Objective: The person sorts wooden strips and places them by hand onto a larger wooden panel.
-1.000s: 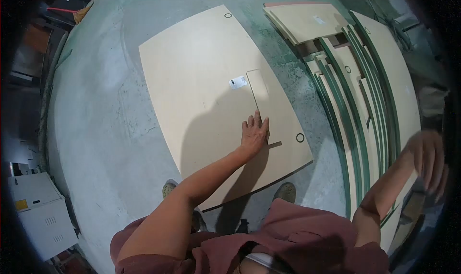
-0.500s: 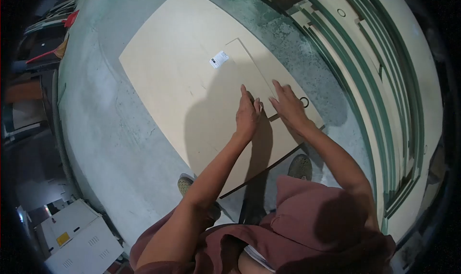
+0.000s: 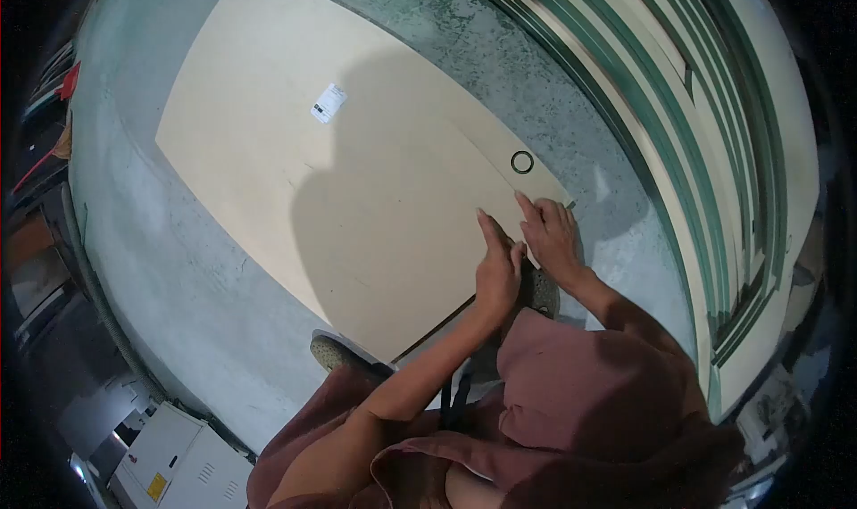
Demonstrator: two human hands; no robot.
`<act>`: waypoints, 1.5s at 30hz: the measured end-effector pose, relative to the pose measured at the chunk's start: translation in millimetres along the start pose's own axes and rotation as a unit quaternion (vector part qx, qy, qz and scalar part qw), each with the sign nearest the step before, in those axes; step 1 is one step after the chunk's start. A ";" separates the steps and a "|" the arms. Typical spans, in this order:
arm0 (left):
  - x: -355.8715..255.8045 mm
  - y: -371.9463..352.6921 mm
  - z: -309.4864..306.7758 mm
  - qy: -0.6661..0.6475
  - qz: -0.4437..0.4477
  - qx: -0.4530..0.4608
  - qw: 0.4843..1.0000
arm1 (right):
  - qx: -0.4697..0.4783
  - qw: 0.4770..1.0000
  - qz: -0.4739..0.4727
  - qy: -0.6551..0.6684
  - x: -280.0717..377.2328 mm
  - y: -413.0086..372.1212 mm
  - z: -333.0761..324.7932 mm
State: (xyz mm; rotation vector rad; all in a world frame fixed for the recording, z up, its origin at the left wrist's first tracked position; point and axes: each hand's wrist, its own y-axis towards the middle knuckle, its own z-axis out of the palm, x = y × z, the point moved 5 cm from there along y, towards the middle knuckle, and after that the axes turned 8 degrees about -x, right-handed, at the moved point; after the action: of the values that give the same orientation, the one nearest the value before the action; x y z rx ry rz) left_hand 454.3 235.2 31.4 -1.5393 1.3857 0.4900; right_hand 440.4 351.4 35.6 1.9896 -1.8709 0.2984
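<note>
A large pale wooden board point(image 3: 268, 179) with curved-looking sides lies flat on the floor. On its right part runs a thin straight line, like the edge of a thinner panel point(image 3: 489, 157) lying on top; its full outline is hard to make out. My left hand point(image 3: 497, 273) rests at the board's near right edge, index finger stretched forward, some fingers hidden beneath. Beside it, my right hand point(image 3: 551, 237) lies with fingers extended over the near right corner. A white label point(image 3: 328, 103) is stuck on the board. A dark ring mark point(image 3: 522, 162) shows just beyond my right hand.
Pale boards with green edges point(image 3: 643, 107) are stacked along the right. My shoes point(image 3: 335, 353) stand at the board's near edge. A white metal cabinet point(image 3: 183, 460) is at the lower left, and a hose or cable point(image 3: 98, 304) runs along the left side.
My view has shifted, so the board sits further left. Both hands have moved nearer my body, to the board's near right edge. The thinner panel's far end, clear before, is now hard to see.
</note>
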 end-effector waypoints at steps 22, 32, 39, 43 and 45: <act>-49.0 222.5 -69.7 0.115 0.152 -0.131 0.973 | -0.109 0.985 -0.129 0.027 3.3 241.0 42.7; 6.5 71.5 -51.8 0.066 0.119 -0.071 0.988 | -0.010 0.997 -0.072 -0.011 45.6 92.6 26.9; 3.0 83.9 -65.6 0.086 0.080 -0.068 0.991 | -0.048 0.992 -0.093 -0.070 55.9 89.7 41.5; 0.4 147.9 -94.9 0.115 0.092 -0.125 0.981 | -0.054 0.988 -0.136 -0.053 62.7 161.2 55.9; -5.3 192.8 -116.3 0.144 0.116 -0.168 0.968 | -0.063 0.985 -0.153 -0.049 67.1 209.4 66.0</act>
State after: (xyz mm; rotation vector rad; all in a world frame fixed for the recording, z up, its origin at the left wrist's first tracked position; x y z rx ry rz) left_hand 241.7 162.9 13.6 -1.7819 1.7907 0.6931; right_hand 231.5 256.3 32.3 2.1955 -1.5626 -0.0050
